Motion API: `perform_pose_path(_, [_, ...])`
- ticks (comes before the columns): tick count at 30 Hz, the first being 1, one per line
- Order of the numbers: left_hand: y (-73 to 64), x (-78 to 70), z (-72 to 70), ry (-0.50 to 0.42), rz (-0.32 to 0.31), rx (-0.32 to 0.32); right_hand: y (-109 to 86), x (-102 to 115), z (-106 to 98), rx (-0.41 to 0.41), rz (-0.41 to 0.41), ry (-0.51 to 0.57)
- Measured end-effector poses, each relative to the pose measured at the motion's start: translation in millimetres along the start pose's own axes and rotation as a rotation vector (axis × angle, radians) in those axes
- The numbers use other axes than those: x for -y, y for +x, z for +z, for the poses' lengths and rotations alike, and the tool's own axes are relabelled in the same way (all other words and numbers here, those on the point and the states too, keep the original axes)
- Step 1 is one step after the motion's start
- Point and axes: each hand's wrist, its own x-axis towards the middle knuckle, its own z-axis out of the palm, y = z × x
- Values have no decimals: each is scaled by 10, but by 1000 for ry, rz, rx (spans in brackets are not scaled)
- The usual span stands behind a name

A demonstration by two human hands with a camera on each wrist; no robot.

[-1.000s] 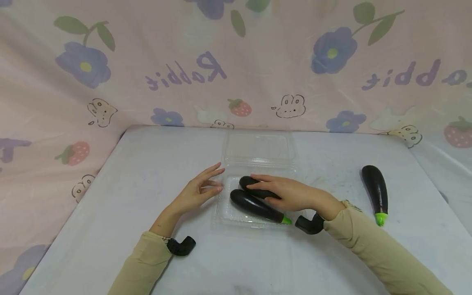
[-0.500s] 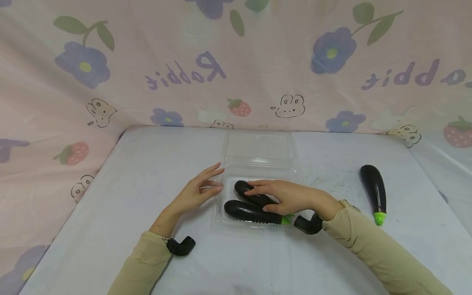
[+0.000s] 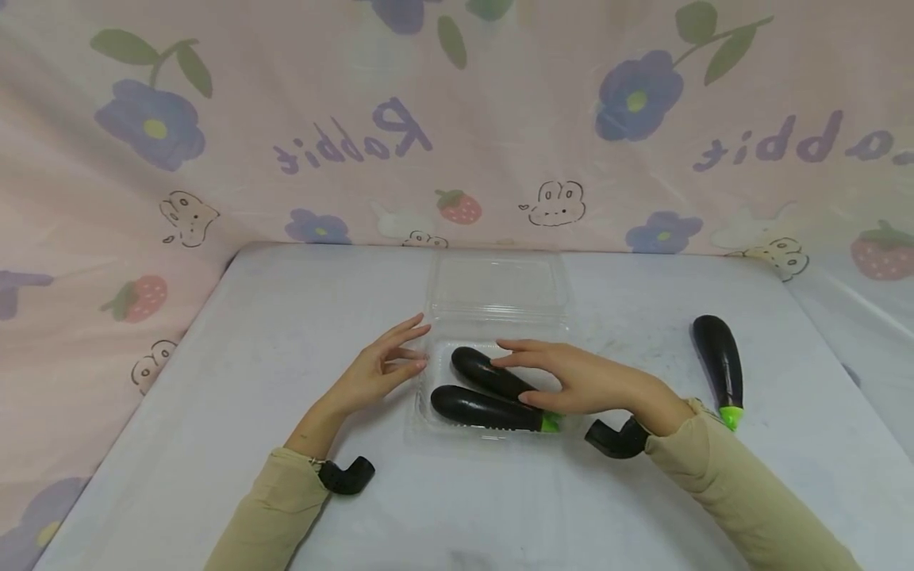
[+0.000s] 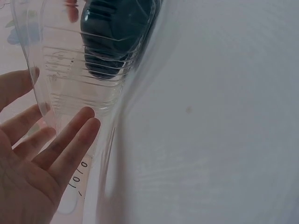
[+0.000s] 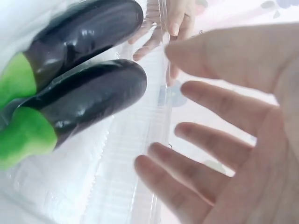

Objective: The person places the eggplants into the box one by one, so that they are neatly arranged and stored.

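Two dark eggplants with green stem ends lie side by side in a clear plastic clamshell box, the front eggplant [image 3: 471, 407] and the rear eggplant [image 3: 480, 368]. The box's lid [image 3: 500, 284] is folded back behind its base. My right hand [image 3: 593, 381] is over the right part of the box, fingers spread and holding nothing; the right wrist view shows it apart from both eggplants. At the box's left side is my left hand [image 3: 371, 377], fingers loosely extended. Its fingertips [image 4: 86, 114] are right at the clear plastic wall in the left wrist view.
Another eggplant [image 3: 720, 365] lies on the white tabletop [image 3: 643, 500] at the right, its stem end toward the front. A pink printed curtain [image 3: 500, 119] stands along the back and sides of the table. A dark curved piece hangs at each wrist.
Both eggplants have shifted forward and left in the box, and now lie closer to parallel. My right hand has let go of the rear eggplant and drawn back to the right. The left hand stays put.
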Motion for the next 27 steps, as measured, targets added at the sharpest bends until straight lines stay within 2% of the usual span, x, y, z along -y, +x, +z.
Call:
perform_pose_path(12, [-12,-4,2,-15,-2,7,-151,-100,60,-197,-37,33])
perform_pose_path(18, [-16,-8,0,-15,-2,6,-204,-150,82,-276,-28,55])
perform_pose_path(27, [-13,9,3,-8,8,4,-358,-209,71,-360,16,20])
